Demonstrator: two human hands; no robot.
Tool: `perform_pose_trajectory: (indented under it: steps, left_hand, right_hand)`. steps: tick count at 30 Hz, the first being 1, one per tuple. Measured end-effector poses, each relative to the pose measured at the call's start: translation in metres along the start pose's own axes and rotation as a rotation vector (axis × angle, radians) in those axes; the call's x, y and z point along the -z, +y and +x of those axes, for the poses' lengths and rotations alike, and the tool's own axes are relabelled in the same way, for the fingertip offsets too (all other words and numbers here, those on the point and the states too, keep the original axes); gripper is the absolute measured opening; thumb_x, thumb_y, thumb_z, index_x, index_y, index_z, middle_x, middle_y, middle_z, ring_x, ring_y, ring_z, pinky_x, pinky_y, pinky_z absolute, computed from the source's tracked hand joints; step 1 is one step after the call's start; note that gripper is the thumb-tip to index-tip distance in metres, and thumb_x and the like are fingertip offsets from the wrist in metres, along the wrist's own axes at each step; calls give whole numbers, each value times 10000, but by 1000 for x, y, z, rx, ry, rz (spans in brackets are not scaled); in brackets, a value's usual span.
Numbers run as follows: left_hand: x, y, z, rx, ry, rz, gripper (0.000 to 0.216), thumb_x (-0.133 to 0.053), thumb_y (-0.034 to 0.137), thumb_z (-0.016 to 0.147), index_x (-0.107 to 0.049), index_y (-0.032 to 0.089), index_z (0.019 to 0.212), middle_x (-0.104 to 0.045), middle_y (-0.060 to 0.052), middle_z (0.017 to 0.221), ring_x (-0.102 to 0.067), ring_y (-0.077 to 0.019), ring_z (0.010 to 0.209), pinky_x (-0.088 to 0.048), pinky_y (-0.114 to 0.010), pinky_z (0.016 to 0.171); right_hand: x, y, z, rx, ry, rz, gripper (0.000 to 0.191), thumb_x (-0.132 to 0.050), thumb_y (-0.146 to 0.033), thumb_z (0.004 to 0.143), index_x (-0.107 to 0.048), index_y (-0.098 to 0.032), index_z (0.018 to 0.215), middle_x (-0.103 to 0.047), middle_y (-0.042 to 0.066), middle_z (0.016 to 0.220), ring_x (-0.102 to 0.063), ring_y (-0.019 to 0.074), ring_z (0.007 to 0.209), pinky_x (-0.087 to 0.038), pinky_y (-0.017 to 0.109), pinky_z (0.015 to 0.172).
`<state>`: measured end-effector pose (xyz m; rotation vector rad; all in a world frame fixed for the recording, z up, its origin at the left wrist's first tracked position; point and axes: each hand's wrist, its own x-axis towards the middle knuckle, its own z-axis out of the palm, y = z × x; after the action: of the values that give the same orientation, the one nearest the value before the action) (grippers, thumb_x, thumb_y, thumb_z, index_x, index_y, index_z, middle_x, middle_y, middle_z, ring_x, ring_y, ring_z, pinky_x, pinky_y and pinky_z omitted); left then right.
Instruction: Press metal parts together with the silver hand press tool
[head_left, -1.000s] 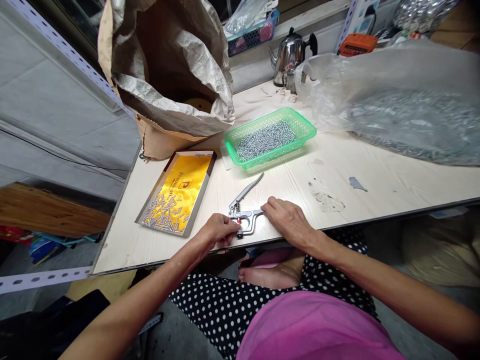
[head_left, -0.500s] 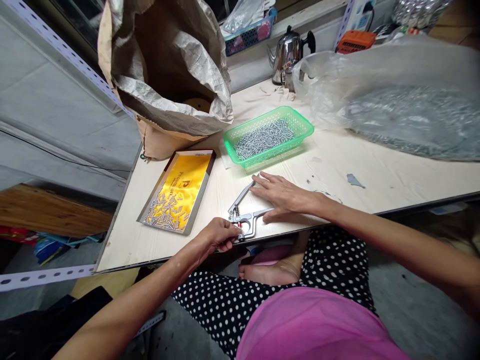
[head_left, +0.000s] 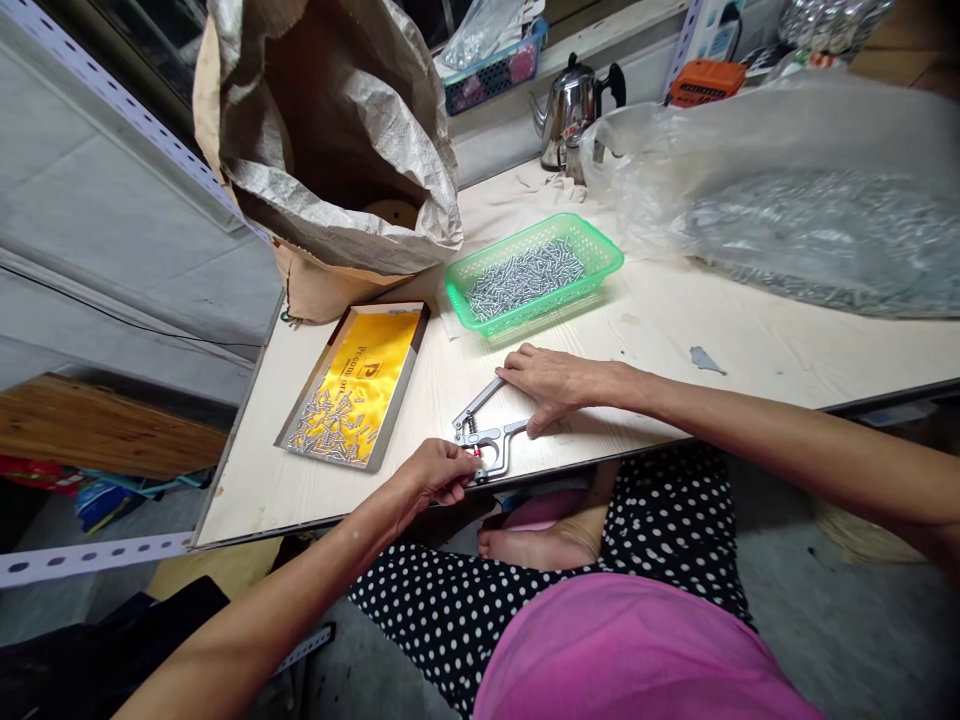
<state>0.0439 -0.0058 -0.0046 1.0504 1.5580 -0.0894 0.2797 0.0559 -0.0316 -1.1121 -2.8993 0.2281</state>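
Since half a second ago, our right hand (head_left: 551,382) has curled from spread fingers into a grip grasping both handles of the silver metal hand pliers (head_left: 487,437), which lie near the front edge of the pale wood-grain surface (head_left: 660,300). From our head view, our left hand (head_left: 439,468) has its fingertips at the pliers' head; we cannot tell what that grip holds. Beyond sits a green perforated plastic basket (head_left: 541,309) of small silver pieces (head_left: 525,280).

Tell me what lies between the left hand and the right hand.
The pliers, as the head view shows: the left hand is at their jaws, the right hand at their handles.
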Motion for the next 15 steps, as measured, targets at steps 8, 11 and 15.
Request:
perform_pose_trajectory:
  steps: [8, 11, 15]
  left_hand:
    - [-3, -2, -1, -10, 24, -28, 435, -790, 498, 658, -529, 156, 601, -498, 59, 424, -447, -60, 346, -320, -184, 406]
    - [-2, -5, -1, -18, 22, 2, 438, -768, 531, 676, -543, 159, 622, -506, 56, 465, -449, -68, 373, -332, -198, 429]
    - [-2, -9, -8, -232, 325, 359, 385, -632, 481, 839, -597, 162, 625, -547, 3, 540, -541, -132, 512, -364, -239, 514]
  right_hand:
    - [3, -10, -8, -66, -21, 18, 504, -781, -466, 726, -633, -115, 1054, -574, 118, 1038, -476, 263, 960, -415, 325, 711]
    - [2, -13, -13, -81, -16, 52, 459, -782, -440, 750, -631, -118, 1040, -573, 111, 1030, -482, 258, 971, -405, 313, 689]
    - [1, -18, -20, -83, 1, 73, 388, -765, -388, 794, -627, -111, 1029, -578, 107, 1024, -490, 252, 971, -406, 313, 702]
